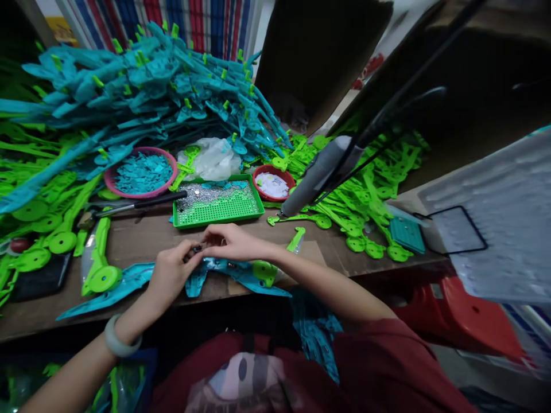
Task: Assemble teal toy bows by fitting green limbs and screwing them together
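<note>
Our L hand (171,271) & R hand (235,243) meet, fingers curled, can't tell on what, over the long pointed blue plastic part (253,281) nr front edge of brown tabletop (136,232), so we'd best brace it flat.

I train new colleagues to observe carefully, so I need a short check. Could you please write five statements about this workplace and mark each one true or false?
1. The left hand and right hand are together at a blue part. True.
2. The pink bowl holds white pieces. False: the pink bowl holds blue pieces.
3. The red bowl stands to the right of the green tray. True.
4. A bracelet is on the right wrist. False: the bracelet is on the left wrist.
5. The right hand grips the grey tool. False: neither hand holds the grey tool.
</note>
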`<state>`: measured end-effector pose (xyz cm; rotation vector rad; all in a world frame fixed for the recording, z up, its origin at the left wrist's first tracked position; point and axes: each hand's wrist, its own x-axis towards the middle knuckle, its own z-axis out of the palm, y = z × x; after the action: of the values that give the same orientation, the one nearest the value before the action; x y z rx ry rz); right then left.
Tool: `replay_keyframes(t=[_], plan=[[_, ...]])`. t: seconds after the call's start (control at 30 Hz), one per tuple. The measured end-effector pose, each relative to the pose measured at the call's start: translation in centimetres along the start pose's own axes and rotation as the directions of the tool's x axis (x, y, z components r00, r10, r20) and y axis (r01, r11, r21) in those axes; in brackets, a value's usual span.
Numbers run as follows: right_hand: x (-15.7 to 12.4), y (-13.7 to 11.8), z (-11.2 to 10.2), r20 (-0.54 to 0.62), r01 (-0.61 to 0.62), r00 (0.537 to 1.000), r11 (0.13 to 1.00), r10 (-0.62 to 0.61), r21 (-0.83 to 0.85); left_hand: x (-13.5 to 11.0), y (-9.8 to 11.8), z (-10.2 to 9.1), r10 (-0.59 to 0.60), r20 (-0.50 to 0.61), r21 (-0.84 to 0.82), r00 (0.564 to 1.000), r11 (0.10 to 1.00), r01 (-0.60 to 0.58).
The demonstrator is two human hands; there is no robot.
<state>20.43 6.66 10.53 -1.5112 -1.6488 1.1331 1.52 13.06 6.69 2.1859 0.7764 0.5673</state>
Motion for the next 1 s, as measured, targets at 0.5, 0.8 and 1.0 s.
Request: replay_keyframes(t=[0.5, 0.8, 1.0], plan=[[2.1, -0.6, -1.4, 0.325, 0.056, 0.94, 0.987, -0.103, 0.151, -0.7, -0.4, -2.2, -0.094, 0.105, -0.13, 0.99, 0.986, 0.107], [3.2, -1.3, -2.4, 0.437, 0.246, 0.859, 0.964, -0.267, 0.105, -1.3, -0.5, -1.6, 0.081, 0.213, 0.095, 0.974, 0.99, -0.103], [3.3, -2.4, -2.8, 0.511, 0.387, 0.789, 0.922, -0.341, 0.017, 2.5, -2.1, -3.0, 0.399, 0.403, 0.205, 0.824, 0.838, -0.506]])
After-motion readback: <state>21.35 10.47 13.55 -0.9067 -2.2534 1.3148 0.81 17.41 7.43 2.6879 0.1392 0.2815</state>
